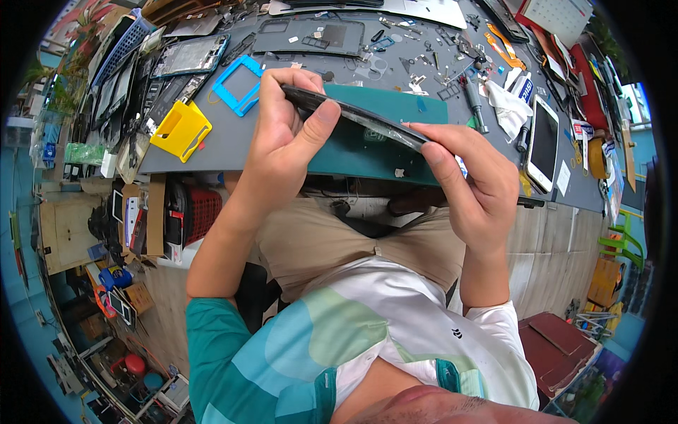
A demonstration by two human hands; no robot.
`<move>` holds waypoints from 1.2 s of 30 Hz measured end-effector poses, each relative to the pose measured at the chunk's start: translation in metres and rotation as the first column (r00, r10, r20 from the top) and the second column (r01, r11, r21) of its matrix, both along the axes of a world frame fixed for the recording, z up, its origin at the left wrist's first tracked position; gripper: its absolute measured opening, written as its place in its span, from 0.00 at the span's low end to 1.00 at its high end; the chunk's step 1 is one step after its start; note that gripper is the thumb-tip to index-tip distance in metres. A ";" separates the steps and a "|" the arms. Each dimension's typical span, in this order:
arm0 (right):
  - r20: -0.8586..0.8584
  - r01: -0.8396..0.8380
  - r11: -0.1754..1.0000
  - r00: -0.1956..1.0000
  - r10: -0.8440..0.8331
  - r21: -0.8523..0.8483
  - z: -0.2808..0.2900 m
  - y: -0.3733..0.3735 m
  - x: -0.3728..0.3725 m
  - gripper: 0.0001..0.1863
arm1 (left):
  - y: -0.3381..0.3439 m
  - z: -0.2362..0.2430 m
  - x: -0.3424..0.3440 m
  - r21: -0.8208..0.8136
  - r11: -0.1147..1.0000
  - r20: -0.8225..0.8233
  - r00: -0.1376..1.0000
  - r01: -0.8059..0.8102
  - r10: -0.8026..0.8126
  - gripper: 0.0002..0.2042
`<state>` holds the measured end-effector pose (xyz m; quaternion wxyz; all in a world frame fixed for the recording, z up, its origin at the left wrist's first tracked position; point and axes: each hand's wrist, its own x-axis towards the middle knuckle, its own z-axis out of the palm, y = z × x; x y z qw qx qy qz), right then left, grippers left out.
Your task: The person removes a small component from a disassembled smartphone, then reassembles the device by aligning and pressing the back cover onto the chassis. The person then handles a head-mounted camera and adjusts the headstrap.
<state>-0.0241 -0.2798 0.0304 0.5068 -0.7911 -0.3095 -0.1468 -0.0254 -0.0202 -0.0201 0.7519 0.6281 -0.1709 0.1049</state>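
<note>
A dark, thin smartphone (360, 115) is held up between my hands, seen nearly edge-on and sloping down to the right. My left hand (289, 131) grips its left end, thumb along the near edge and fingers behind. My right hand (474, 177) pinches the right end between thumb and fingers. Shiny, glass-like material shows along the near edge; which face is turned away I cannot tell. Below the phone lies a green work mat (339, 152) at the front of the grey table (212, 145).
A yellow plastic holder (181, 131) and a blue frame (239, 85) lie left of the mat. Small phone parts and screws scatter across the back. On the right are a screwdriver (474, 102), a white cloth (507, 106) and a white smartphone (543, 143).
</note>
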 end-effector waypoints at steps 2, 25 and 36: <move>0.029 -0.002 1.000 1.000 0.001 0.023 -0.005 0.002 0.002 0.09 | -0.003 0.004 0.000 0.029 0.999 -0.010 0.999 -0.036 0.036 0.12; -0.654 0.272 0.599 0.400 0.641 0.753 0.000 -0.014 0.047 0.12 | 0.015 0.065 0.032 0.241 0.938 0.694 0.720 -0.248 0.012 0.27; -0.803 0.035 0.855 0.367 0.470 0.517 0.017 -0.020 0.037 0.31 | 0.018 0.051 0.031 0.148 0.983 0.621 0.784 -0.109 -0.006 0.16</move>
